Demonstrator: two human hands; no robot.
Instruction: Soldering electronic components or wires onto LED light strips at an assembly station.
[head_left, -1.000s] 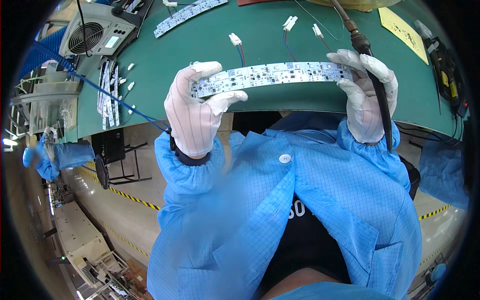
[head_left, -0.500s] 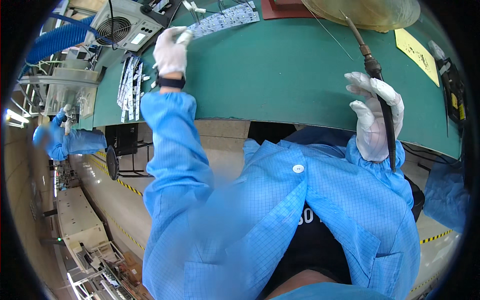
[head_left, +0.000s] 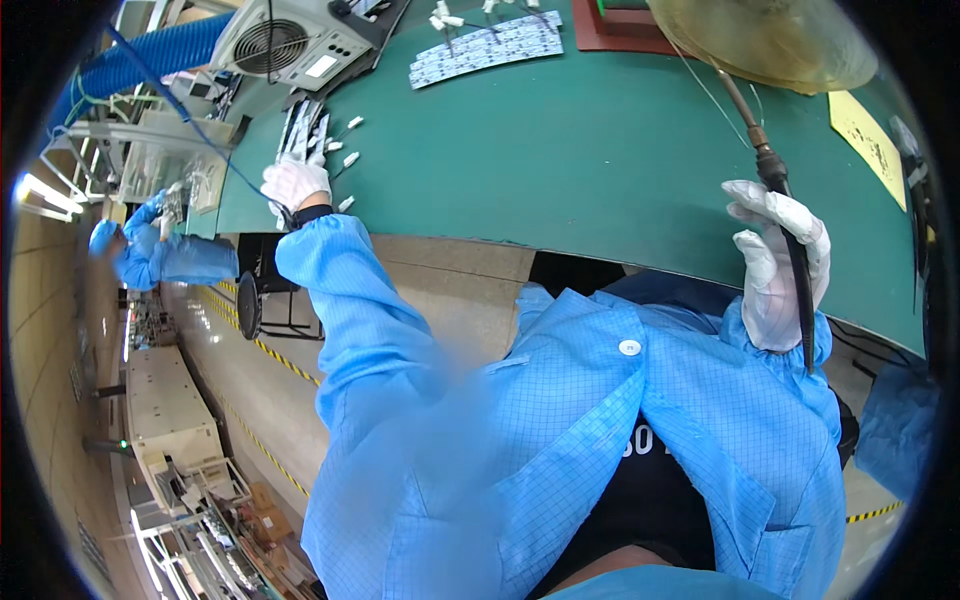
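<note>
My right hand (head_left: 785,262), in a white glove, grips a soldering iron (head_left: 799,270) by its dark handle. The iron's thin metal tip points away from me, up to the rim of a cloudy, yellowish clear cover. My left hand (head_left: 297,184), also gloved, is at the pile of narrow white circuit board strips (head_left: 304,132) on the left of the bench. Its fingers are bent over the near part of the pile, closed on a strip; their tips are partly hidden. Several white connectors on short leads (head_left: 350,160) lie beside the pile.
Joined white circuit boards (head_left: 487,52) with connectors lie at the back of the green bench mat (head_left: 560,150). A fan unit (head_left: 290,42) and blue hose (head_left: 150,65) stand back left. The yellowish cover (head_left: 775,45) and yellow paper (head_left: 866,145) are back right. Another person (head_left: 150,245) works far left.
My left hand has left the joined boards at the back and come down and left onto the strip pile. The right hand still holds the soldering iron. The whole view has shifted slightly.
</note>
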